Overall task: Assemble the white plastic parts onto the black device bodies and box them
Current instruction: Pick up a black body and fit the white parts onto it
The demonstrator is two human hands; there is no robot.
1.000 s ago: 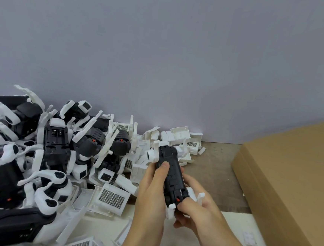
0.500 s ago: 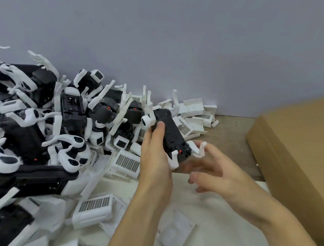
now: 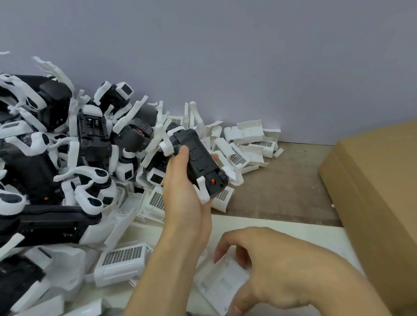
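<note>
One body (image 3: 203, 165) gripped in your left hand (image 3: 187, 196); right hand (image 3: 268, 267) pinches a white cover (image 3: 222, 281). Lift it flat, align clips, then press.

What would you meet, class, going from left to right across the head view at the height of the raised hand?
Heap of black and white parts → left hand → black device body it grips → bare brown tabletop → cardboard box.
</note>
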